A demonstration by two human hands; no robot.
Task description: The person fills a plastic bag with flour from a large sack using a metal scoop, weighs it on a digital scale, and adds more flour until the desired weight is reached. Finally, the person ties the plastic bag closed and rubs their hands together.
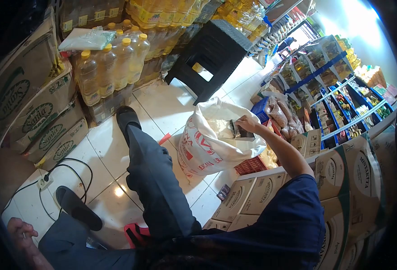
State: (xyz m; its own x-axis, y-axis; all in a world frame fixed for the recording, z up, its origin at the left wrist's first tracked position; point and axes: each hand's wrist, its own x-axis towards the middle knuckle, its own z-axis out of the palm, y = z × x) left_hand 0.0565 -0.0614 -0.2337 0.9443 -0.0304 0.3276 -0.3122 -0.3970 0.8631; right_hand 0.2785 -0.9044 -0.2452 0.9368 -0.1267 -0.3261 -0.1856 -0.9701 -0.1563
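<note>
A white woven sack (203,153) with red print stands on the tiled floor, its top spread wide. Pale, loose contents (221,127) show inside it. My right hand (248,124) reaches into the mouth of the sack, fingers wrapped round a dark-rimmed scoop (235,129). The far end of the scoop is partly hidden by the hand and sack. At the lower left edge, away from the sack, is my left hand (25,240), with its fingers loosely bent and apart. My legs stretch between the hands, feet in dark slippers (127,119).
A black plastic stool (216,54) stands beyond the sack. Bottles of yellow oil (113,67) and cartons (49,112) line the left. More cartons (333,173) are stacked at right, near shelves (342,108). A cable with a socket block (45,181) lies on the floor.
</note>
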